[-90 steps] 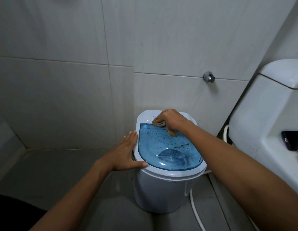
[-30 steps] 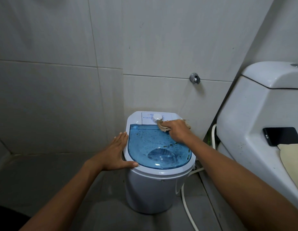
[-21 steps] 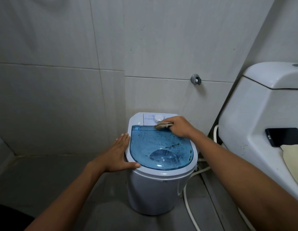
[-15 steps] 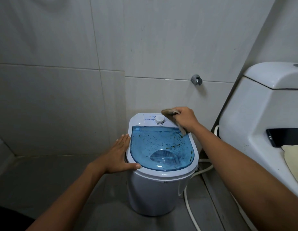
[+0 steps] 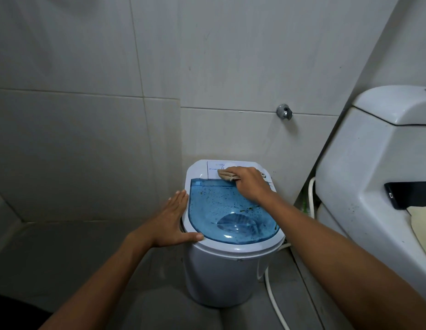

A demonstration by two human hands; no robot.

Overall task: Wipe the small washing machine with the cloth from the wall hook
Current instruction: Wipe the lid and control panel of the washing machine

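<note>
The soft, limp cloth (image 5: 227, 175) is bunched under the clenched right hand (image 5: 251, 184) on the washing machine (image 5: 221, 270) control panel. The light, tippable tub is steadied by the flat, unclenched left hand (image 5: 174, 220) at the rim.
</note>
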